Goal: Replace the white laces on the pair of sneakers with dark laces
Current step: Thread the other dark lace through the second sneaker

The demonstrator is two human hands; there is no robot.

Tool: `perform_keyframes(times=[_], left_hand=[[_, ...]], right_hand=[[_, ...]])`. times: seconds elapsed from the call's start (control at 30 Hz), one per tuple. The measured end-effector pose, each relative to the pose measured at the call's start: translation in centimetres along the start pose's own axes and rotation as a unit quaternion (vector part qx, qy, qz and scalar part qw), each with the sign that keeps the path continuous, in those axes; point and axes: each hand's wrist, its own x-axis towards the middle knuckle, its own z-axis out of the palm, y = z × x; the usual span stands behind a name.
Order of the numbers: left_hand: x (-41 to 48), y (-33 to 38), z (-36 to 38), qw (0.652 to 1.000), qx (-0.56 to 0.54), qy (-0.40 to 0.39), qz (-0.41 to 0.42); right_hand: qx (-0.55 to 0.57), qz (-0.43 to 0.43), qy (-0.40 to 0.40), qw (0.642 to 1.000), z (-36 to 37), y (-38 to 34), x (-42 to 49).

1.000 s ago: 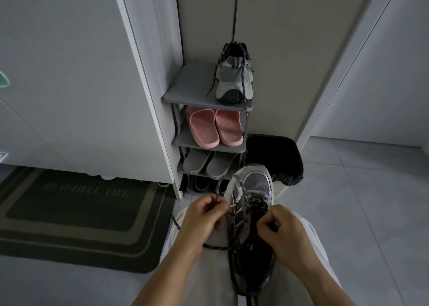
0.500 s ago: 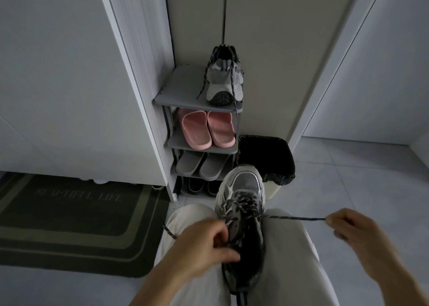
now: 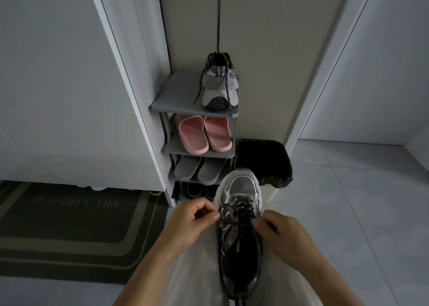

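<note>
the sneaker (image 3: 241, 247) you are lacing lies on your lap (image 3: 197, 273) at 6 o'clock in the view, sole down, with its toe pointing to 12 o'clock. the dark lace (image 3: 240, 207) already crosses its upper eyelets in several rows. your left hand (image 3: 192, 222) sits at 9 o'clock of the lacing with its fingers curled in, and the thumb and fingertips pinch a loop of the dark lace just at the shoe's edge. your right hand (image 3: 283, 231) is at 3 o'clock of the lacing, fingers curled too and fingertips against the side of the tongue; it is blurred, so i cannot tell whether it has hold of the lace. the other sneaker (image 3: 219, 89) stands at 12 o'clock on the top shelf of the shoe rack (image 3: 171, 96), heel toward you, with dark lace ends hanging down both its sides. below it are pink slippers (image 3: 204, 133), then grey slippers (image 3: 199, 168). a bin with a black liner (image 3: 262, 159) stands at 1 o'clock of your sneaker's toe, and a dark doormat (image 3: 69, 224) lies on the floor at 9 o'clock.
</note>
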Motion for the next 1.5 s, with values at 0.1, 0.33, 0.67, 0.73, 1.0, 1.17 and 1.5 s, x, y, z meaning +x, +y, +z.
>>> perform_keyframes(times=[0.1, 0.33, 0.67, 0.73, 1.0, 1.17, 1.5], left_hand=[[-0.8, -1.2, -0.7, 1.0, -0.016, 0.012, -0.015], [-1.5, -1.3, -0.5, 0.997, 0.044, -0.05, -0.035], [0.2, 0.6, 3.8, 0.978, 0.202, -0.023, 0.032], [0.1, 0.0, 3.3, 0.989, 0.147, -0.001, 0.023], [-1.9, -1.5, 3.5, 0.993, 0.083, 0.034, 0.079], [-1.8, -1.6, 4.7, 0.961, 0.206, 0.026, 0.183], [-0.8, -1.3, 0.4, 1.0, -0.007, 0.0, 0.015]], right_hand=[[0.226, 0.051, 0.042, 0.972, -2.6, 0.9, -1.2], [0.182, 0.128, 0.005, 0.975, -5.7, 5.5, -2.7], [-0.017, 0.028, -0.057, 0.998, -0.2, -2.3, 0.6], [-0.024, 0.029, -0.052, 0.998, -0.1, -1.9, 0.8], [0.053, 0.038, -0.049, 0.997, -0.6, -0.4, -0.7], [0.047, 0.02, -0.06, 0.997, -0.7, -0.9, -0.2], [0.146, 0.053, -0.067, 0.986, -2.8, 0.5, -0.4]])
